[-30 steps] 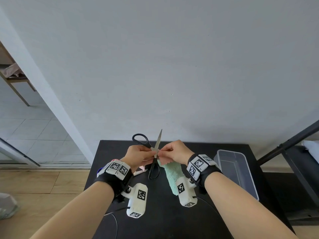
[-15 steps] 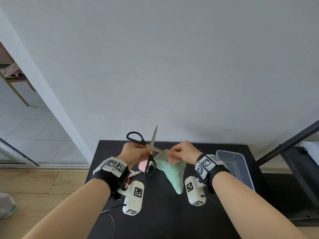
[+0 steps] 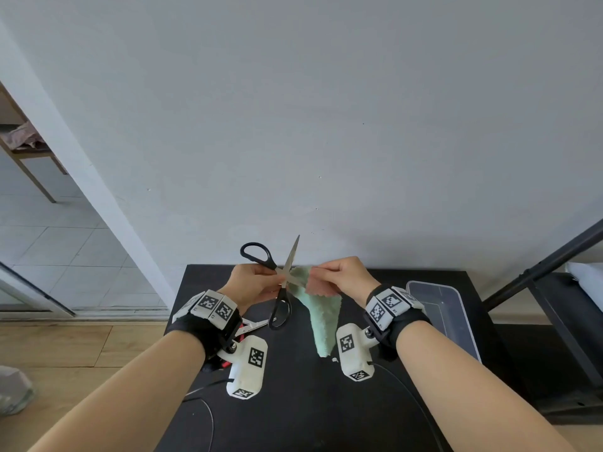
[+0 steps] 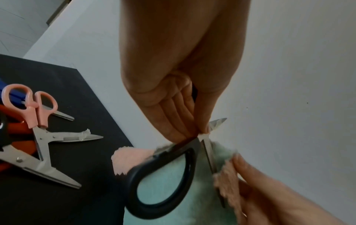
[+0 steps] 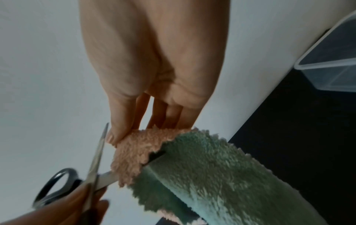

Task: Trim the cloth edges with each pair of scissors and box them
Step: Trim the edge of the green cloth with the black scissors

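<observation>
Above the black table (image 3: 293, 402), the left hand (image 3: 253, 283) grips the open black-handled scissors (image 3: 284, 282), blades seemingly straddling the cloth (image 3: 321, 316) edge pinched just rightward by the right hand (image 3: 342, 275).

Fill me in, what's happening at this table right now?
A person is trimming a cloth, green on one side and pink on the other. The left hand grips black-handled scissors, blades spread around the cloth's edge, while the right hand pinches the cloth taut. Other scissors lie on the black table. The clear box holds no scissors yet.
</observation>
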Available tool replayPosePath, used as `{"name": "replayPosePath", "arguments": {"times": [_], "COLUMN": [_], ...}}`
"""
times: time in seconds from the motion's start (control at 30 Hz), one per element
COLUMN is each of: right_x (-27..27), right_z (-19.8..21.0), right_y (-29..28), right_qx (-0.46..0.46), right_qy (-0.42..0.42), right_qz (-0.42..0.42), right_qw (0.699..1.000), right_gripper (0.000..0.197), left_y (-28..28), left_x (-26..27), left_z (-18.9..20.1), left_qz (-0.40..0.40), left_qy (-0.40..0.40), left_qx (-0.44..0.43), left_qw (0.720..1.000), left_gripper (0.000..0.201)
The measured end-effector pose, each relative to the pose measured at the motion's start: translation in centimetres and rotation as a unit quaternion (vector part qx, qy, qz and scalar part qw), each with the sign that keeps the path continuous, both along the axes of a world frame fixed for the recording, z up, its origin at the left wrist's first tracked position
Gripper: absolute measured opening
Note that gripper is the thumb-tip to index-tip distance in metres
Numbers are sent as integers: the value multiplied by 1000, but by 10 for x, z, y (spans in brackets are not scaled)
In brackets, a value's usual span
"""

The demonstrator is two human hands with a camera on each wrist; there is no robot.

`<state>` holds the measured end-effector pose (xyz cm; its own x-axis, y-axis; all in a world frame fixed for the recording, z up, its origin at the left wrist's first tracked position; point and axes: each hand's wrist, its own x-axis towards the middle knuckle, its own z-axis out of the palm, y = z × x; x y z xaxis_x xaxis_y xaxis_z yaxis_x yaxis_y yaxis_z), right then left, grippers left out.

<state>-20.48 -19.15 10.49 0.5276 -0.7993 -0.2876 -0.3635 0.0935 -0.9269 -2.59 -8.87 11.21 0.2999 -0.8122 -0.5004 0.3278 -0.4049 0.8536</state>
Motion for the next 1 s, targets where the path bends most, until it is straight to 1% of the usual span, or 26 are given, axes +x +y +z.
{"name": "replayPosePath", "arguments": {"times": [0.13, 0.27, 0.37, 0.5, 0.67, 0.77, 0.83, 0.9, 1.0], "right_x": [16, 17, 17, 12, 3, -8, -14, -16, -15], "right_z": [-1, -2, 1, 2, 0, 0, -1, 0, -1], "right_y": [8, 10, 10, 9, 11, 10, 7, 5, 3], "right_qx": [2, 1, -11, -5, -15, -5, -10, -8, -17], "right_qy": [-5, 24, 41, 39, 46, 53, 65, 62, 68], "right_qz": [36, 68, 80, 79, 85, 73, 61, 56, 40], "right_qw": [999, 997, 996, 996, 995, 996, 996, 996, 997], "right_gripper": [24, 19, 19, 15, 19, 15, 16, 19, 20], "left_y": [0, 0, 1, 2, 5, 8, 10, 13, 16], "left_x": [-8, -11, -11, -6, -2, 11, 22, 29, 31], "left_z": [0, 1, 1, 1, 0, -1, -2, -2, -2], "left_qz": [-10, -15, -12, 18, 28, 49, 56, 53, 27], "left_qy": [3, -3, -13, 1, 0, 0, 3, 7, -2], "left_qx": [-2, 0, -4, -10, -8, 1, 5, 10, 17], "left_qw": [1000, 1000, 1000, 1000, 1000, 999, 998, 999, 999], "left_gripper": [33, 33, 31, 28, 26, 27, 28, 29, 27]}}
